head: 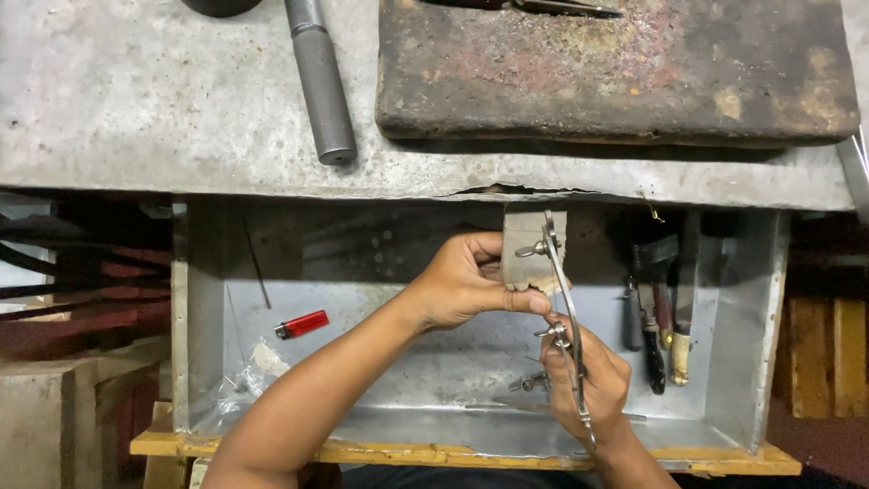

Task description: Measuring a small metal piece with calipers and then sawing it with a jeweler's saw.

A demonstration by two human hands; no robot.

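My left hand (466, 279) rests its fingers on a small wooden bench peg (525, 246) that sticks out from the edge of the worktop, thumb and fingertip pinched near a tiny piece I cannot make out. My right hand (590, 378) grips the handle of a thin metal saw frame (563, 299) with screw clamps; the frame runs upright alongside the peg. Both hands hover over an open metal drawer tray (362, 417).
A red lighter (301, 324) and thin wires lie in the tray's left part, clear plastic at its corner. Several hand tools (654, 317) hang at the tray's right. On the worktop above lie a grey steel rod (321, 86) and a dark rusty block (615, 68).
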